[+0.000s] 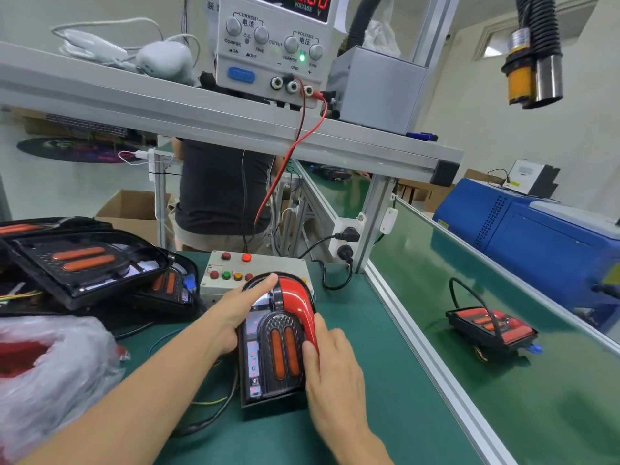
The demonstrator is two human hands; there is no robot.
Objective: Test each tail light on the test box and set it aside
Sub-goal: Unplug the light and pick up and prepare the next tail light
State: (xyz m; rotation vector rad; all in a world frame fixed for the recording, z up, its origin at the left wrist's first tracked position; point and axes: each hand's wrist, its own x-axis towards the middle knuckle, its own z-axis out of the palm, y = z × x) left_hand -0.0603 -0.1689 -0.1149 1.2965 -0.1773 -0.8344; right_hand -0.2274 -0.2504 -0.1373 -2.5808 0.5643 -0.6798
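Observation:
A tail light [276, 344] lies on the green mat, its top end leaning on the grey test box [235, 273]. Its curved red strip glows brightly and small red dots shine in its clear panel. My left hand [235, 310] holds its left edge, forefinger stretched along the top rim toward the box's coloured buttons. My right hand [330, 364] rests against its right side, fingers along the red strip. A red button on the box is lit.
Several more tail lights [87, 263] are stacked at the left beside a plastic bag [50, 360]. One tail light [489, 327] lies on the green conveyor at the right. A power supply [271, 45] stands on the shelf above. A person stands behind the bench.

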